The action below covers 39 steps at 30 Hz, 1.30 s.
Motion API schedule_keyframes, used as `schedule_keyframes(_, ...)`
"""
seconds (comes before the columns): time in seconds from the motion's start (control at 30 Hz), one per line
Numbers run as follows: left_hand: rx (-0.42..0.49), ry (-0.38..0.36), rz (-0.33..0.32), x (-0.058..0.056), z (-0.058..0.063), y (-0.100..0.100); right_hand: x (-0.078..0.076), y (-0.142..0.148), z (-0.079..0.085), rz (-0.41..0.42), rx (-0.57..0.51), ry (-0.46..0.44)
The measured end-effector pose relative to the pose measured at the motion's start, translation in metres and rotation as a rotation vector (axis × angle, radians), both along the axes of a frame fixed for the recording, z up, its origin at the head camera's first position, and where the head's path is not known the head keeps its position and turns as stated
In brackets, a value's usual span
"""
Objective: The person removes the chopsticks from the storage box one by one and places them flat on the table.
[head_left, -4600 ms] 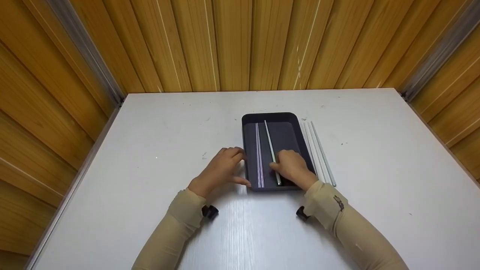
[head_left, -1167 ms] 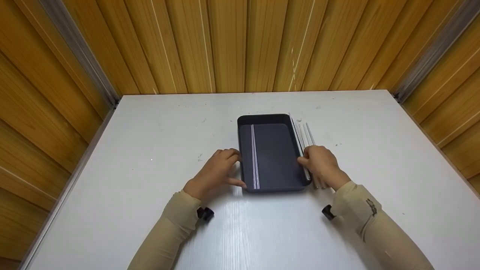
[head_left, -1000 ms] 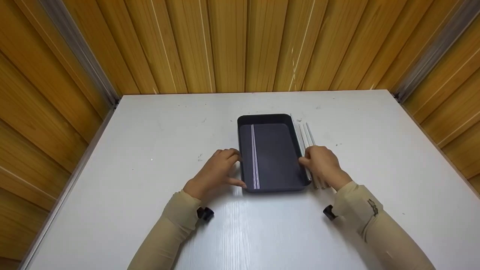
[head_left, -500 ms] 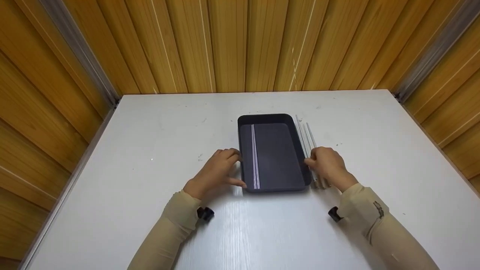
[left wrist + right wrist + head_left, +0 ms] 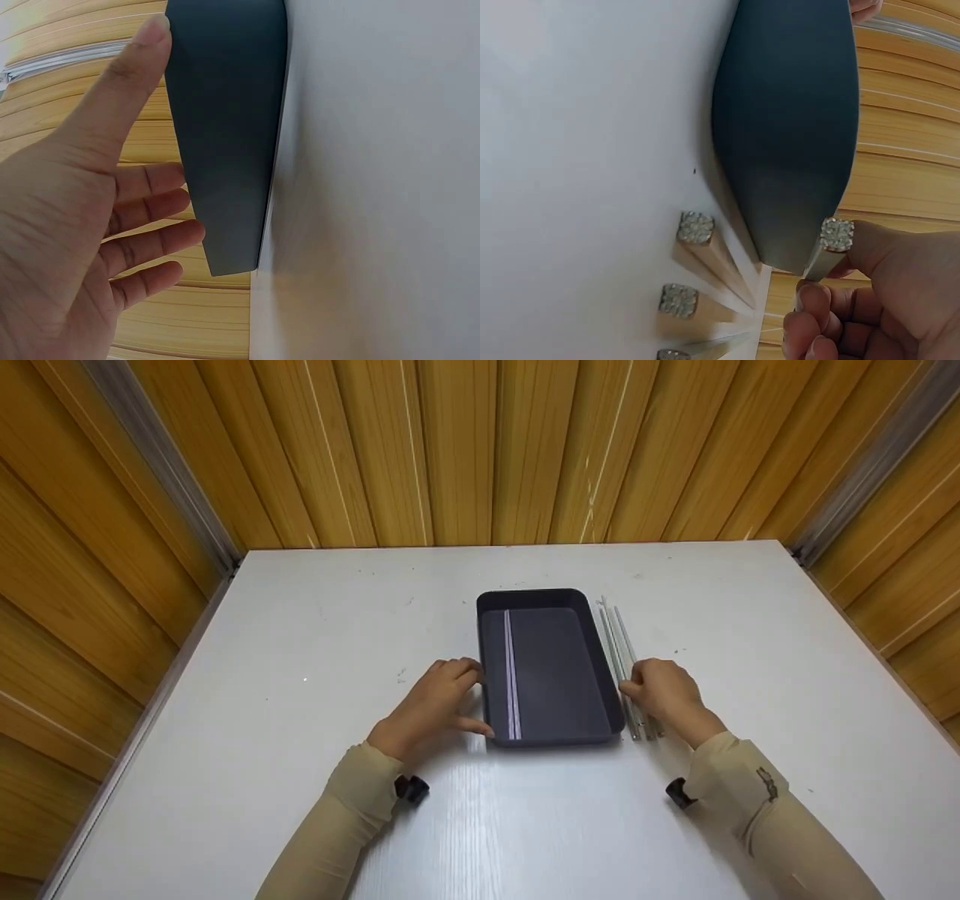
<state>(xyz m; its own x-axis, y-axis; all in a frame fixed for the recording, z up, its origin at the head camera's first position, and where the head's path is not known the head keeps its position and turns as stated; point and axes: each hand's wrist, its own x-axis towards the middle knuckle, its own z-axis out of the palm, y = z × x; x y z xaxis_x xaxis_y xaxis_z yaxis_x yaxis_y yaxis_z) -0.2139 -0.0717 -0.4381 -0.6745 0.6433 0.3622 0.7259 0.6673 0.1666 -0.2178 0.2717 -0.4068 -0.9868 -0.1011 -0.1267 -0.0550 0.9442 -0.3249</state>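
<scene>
My right hand (image 5: 664, 690) pinches a chopstick (image 5: 825, 259) with a glittery square end, between thumb and curled fingers. It holds it above the table, right of a dark shallow tray (image 5: 555, 740). Beneath it, 3 more pale chopsticks (image 5: 696, 227) with similar ends lie side by side on the table. Along the left of the tray floor rest two light purple chopsticks (image 5: 511, 675), nearly parallel. My left hand (image 5: 435, 697) stays at the tray's left wall, thumb near the front corner; in the left wrist view the extended fingertips (image 5: 193, 234) touch the wall.
The tray stands on a white table (image 5: 360, 615). Behind the table's far edge rises a wood-patterned panel wall (image 5: 457, 450), with similar panels at both sides.
My right hand has carried the chopstick out of the tray, over its right rim, to above the chopsticks on the table. My left hand keeps its place at the tray.
</scene>
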Motion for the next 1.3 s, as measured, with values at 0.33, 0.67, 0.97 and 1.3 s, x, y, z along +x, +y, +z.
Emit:
schedule_keyframes(0.33,0.001,-0.015,0.008,0.0,0.001,0.0,-0.003,0.009,-0.006,-0.004,0.007,-0.006)
schedule_keyframes(0.67,0.012,0.004,0.0,0.0,0.0,0.001,-0.004,0.019,-0.011,-0.01,-0.002,-0.015)
schedule_keyframes(0.97,0.031,0.045,-0.018,0.0,-0.001,0.0,-0.006,0.03,-0.015,-0.012,0.011,-0.007)
schedule_keyframes(1.3,0.037,0.022,-0.021,0.0,0.0,0.0,-0.009,0.039,-0.019,-0.001,0.009,-0.023)
